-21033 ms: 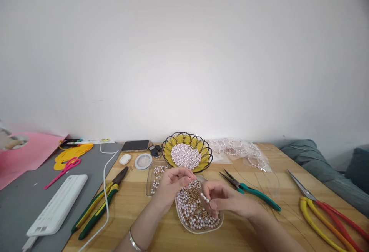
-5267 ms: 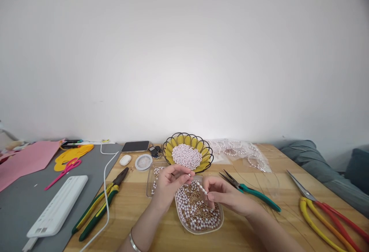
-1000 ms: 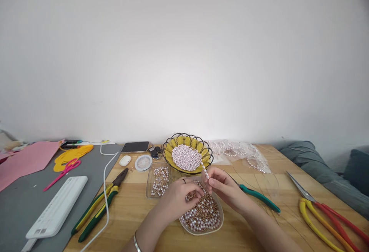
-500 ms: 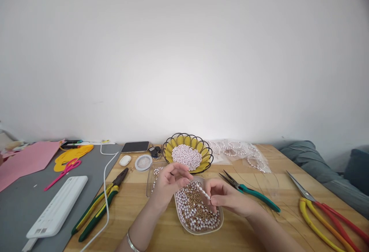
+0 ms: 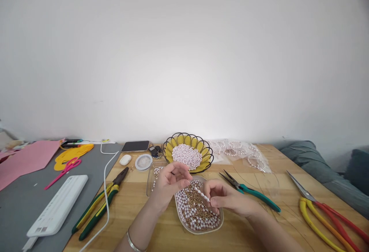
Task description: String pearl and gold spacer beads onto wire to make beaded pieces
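A short string of pearl beads (image 5: 204, 195) spans the space between my two hands. My right hand (image 5: 223, 197) is closed, pinching its lower right end between thumb and fingers. At the other end, my left hand (image 5: 170, 182) is curled with the thumb and fingertips at the string's tip; the exact grip is partly hidden. Both hands hover over a pale tub (image 5: 198, 232) of loose pearl and gold beads. Behind the tub stands a yellow basket with black wire loops (image 5: 208, 163), heaped with small pinkish pearls (image 5: 186, 156).
Left of the tub are a clear bead box (image 5: 150, 181), a thread spool (image 5: 143, 162), a phone (image 5: 135, 146) and green-yellow pliers (image 5: 98, 202). On the right lie teal pliers (image 5: 253, 192), large scissors (image 5: 319, 206) and bagged pearl strands (image 5: 242, 152). A white cable (image 5: 106, 190) crosses the left side.
Both hands stay nearly in place over the tub. The bead string between them has shifted slightly and looks straighter.
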Demonstrator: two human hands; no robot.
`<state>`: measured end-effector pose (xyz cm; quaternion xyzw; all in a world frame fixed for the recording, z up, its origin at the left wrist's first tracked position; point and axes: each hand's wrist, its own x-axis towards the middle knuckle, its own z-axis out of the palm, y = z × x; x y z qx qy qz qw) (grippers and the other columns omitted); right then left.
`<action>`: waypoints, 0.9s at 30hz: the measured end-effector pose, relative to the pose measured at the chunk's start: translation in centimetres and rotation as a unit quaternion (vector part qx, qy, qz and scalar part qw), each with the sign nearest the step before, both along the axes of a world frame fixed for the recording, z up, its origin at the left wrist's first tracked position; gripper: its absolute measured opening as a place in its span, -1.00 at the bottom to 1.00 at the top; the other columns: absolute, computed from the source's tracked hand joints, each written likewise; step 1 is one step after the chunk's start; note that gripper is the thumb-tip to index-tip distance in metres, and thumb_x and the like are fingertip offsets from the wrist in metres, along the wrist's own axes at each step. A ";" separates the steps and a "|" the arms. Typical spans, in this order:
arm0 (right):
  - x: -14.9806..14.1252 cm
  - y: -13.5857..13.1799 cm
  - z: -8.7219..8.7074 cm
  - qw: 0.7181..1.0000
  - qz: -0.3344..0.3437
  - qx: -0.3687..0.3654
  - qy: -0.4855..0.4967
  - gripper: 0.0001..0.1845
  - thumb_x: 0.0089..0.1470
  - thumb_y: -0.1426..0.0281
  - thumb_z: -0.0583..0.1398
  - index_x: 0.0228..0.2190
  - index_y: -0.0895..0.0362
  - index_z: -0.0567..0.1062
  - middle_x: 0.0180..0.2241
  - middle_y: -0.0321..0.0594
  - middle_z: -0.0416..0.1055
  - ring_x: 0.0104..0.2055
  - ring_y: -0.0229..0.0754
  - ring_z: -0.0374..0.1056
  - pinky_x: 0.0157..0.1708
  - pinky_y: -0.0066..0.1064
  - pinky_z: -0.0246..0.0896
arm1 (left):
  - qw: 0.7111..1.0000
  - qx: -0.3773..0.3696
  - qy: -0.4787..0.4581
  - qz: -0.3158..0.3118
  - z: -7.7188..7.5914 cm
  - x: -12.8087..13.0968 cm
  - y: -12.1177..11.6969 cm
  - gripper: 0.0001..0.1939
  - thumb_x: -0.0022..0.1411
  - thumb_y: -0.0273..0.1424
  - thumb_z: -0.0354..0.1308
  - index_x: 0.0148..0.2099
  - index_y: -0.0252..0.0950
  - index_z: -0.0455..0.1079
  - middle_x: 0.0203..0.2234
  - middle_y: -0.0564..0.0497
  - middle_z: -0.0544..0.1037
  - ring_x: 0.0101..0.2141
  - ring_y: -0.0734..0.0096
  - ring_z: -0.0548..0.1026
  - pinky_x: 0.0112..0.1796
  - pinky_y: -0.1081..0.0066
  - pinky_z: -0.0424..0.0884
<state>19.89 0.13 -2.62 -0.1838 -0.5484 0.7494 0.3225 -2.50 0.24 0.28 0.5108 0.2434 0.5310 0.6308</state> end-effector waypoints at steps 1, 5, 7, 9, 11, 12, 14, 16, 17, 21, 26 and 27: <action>0.0 0.0 0.0 1.000 0.000 0.000 -0.001 -0.70 0.03 0.23 0.46 -0.43 0.13 0.49 -0.54 -0.42 0.40 -0.58 -0.41 0.23 -0.55 -0.54 0.10 | 1.000 0.002 0.008 -0.003 0.0 0.0 0.0 -0.70 0.05 -0.36 0.52 -0.17 -0.27 0.57 -0.40 0.01 0.63 -0.33 0.41 0.54 -0.26 0.47 0.44; 0.0 0.0 0.0 1.000 0.001 -0.001 -0.002 -0.69 0.02 0.23 0.46 -0.43 0.12 0.50 -0.53 -0.42 0.40 -0.58 -0.40 0.23 -0.56 -0.53 0.08 | 0.999 -0.007 0.033 -0.007 0.1 0.0 -0.1 -0.65 0.02 -0.30 0.53 -0.16 -0.30 0.56 -0.40 -0.03 0.63 -0.33 0.35 0.54 -0.26 0.42 0.45; 0.0 0.0 0.0 1.000 0.002 0.001 -0.002 -0.69 0.02 0.22 0.46 -0.43 0.12 0.50 -0.55 -0.42 0.40 -0.58 -0.39 0.22 -0.56 -0.53 0.07 | 0.999 -0.009 0.033 -0.003 0.2 0.0 -0.2 -0.63 0.01 -0.28 0.53 -0.17 -0.30 0.56 -0.40 -0.03 0.62 -0.34 0.34 0.54 -0.26 0.41 0.45; 0.0 0.0 0.0 1.000 0.001 0.002 -0.002 -0.70 0.02 0.22 0.46 -0.43 0.12 0.50 -0.55 -0.42 0.39 -0.58 -0.39 0.21 -0.56 -0.53 0.06 | 1.000 -0.006 0.027 -0.004 0.1 0.0 -0.2 -0.65 0.02 -0.29 0.53 -0.17 -0.29 0.56 -0.41 -0.02 0.63 -0.34 0.35 0.54 -0.25 0.42 0.45; 0.0 0.0 0.0 1.000 -0.001 0.003 -0.001 -0.69 0.03 0.22 0.45 -0.43 0.13 0.50 -0.56 -0.42 0.38 -0.57 -0.39 0.21 -0.56 -0.54 0.05 | 1.000 -0.001 0.020 -0.012 0.1 0.0 -0.2 -0.68 0.04 -0.32 0.52 -0.16 -0.28 0.57 -0.40 -0.01 0.63 -0.34 0.39 0.53 -0.25 0.45 0.44; 0.0 0.1 0.0 1.000 -0.003 0.003 0.000 -0.69 0.03 0.22 0.45 -0.43 0.13 0.49 -0.56 -0.42 0.38 -0.57 -0.39 0.21 -0.56 -0.54 0.04 | 1.000 0.001 0.015 -0.015 0.1 0.0 -0.1 -0.69 0.05 -0.33 0.52 -0.16 -0.27 0.58 -0.40 0.00 0.63 -0.35 0.40 0.52 -0.26 0.46 0.43; 0.0 0.1 -0.1 1.000 -0.007 0.004 0.005 -0.67 0.03 0.21 0.45 -0.44 0.13 0.48 -0.56 -0.43 0.37 -0.58 -0.40 0.19 -0.57 -0.54 0.02 | 1.000 0.005 0.008 -0.028 0.0 -0.1 -0.1 -0.70 0.07 -0.34 0.52 -0.15 -0.27 0.58 -0.40 0.01 0.62 -0.36 0.43 0.52 -0.28 0.49 0.42; -0.1 0.2 -0.3 1.000 -0.012 0.004 0.011 -0.65 0.03 0.17 0.44 -0.44 0.12 0.46 -0.58 -0.45 0.36 -0.60 -0.40 0.16 -0.55 -0.53 0.02 | 0.999 0.009 0.007 -0.037 0.0 -0.1 -0.1 -0.69 0.07 -0.35 0.51 -0.14 -0.26 0.58 -0.40 0.01 0.61 -0.36 0.45 0.51 -0.29 0.50 0.42; -0.1 0.2 -0.4 1.000 -0.014 0.004 0.014 -0.64 0.04 0.16 0.43 -0.45 0.12 0.44 -0.60 -0.46 0.35 -0.60 -0.40 0.14 -0.54 -0.53 0.02 | 0.999 0.011 0.010 -0.040 0.0 -0.2 -0.1 -0.69 0.07 -0.36 0.51 -0.13 -0.27 0.58 -0.40 0.01 0.61 -0.36 0.45 0.50 -0.30 0.50 0.42; -0.2 0.1 -0.4 1.000 -0.018 0.003 0.017 -0.63 0.08 0.16 0.41 -0.46 0.12 0.42 -0.62 -0.46 0.33 -0.61 -0.38 0.11 -0.54 -0.52 0.00 | 0.999 0.023 0.026 -0.028 0.0 -0.3 -0.1 -0.69 0.10 -0.34 0.50 -0.11 -0.28 0.58 -0.39 0.00 0.61 -0.36 0.44 0.49 -0.32 0.51 0.41; -0.3 0.0 0.1 0.999 -0.028 0.001 0.019 -0.63 0.11 0.18 0.40 -0.46 0.11 0.40 -0.63 -0.45 0.33 -0.59 -0.36 0.09 -0.52 -0.50 -0.03 | 0.998 0.048 0.046 -0.011 -0.2 -0.4 0.0 -0.72 0.14 -0.33 0.47 -0.12 -0.28 0.56 -0.38 -0.01 0.61 -0.37 0.46 0.48 -0.30 0.51 0.38; -0.4 0.0 0.2 0.999 -0.029 0.000 0.020 -0.63 0.11 0.17 0.40 -0.46 0.11 0.39 -0.63 -0.45 0.32 -0.59 -0.36 0.08 -0.52 -0.50 -0.03 | 0.998 0.050 0.049 -0.009 -0.1 -0.4 0.0 -0.72 0.15 -0.33 0.46 -0.12 -0.28 0.55 -0.37 -0.01 0.62 -0.36 0.45 0.49 -0.29 0.49 0.38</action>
